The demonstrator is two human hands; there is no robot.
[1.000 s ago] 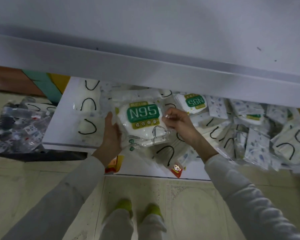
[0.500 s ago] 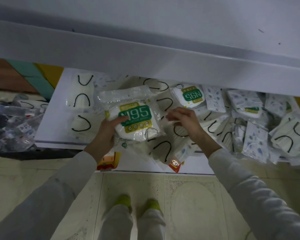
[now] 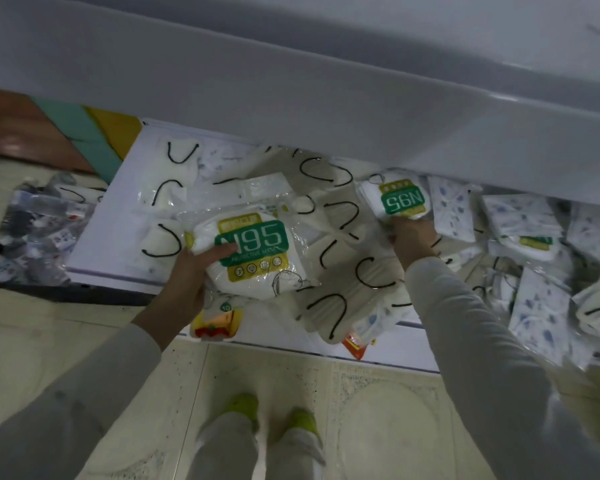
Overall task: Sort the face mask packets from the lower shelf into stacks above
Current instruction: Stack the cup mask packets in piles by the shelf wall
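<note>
1. Head view is taking in, far left, a heap of packets (image 3: 32,237) lying on the floor beside the lower shelf (image 3: 111,244).
2. White masks (image 3: 167,202) with black loops are lying on the shelf's left end.
3. The left hand (image 3: 187,282) is gripping an N95 packet (image 3: 253,251), with the thumb pressing across the green label and the other fingers tucking underneath. The packet is sitting tilted in the hand, over the front part of the shelf.
4. Beige masks (image 3: 336,258) with black loops are spreading across the shelf between the two hands.
5. The right hand (image 3: 413,237) is reaching further back, fingers curling onto the near edge of a second N95 packet (image 3: 400,199) and pinching it. That packet is lying on the pile, just under the upper shelf (image 3: 291,109).
6. Patterned packets (image 3: 541,313) are crowding the shelf's right end, some overhanging its front edge.
</note>
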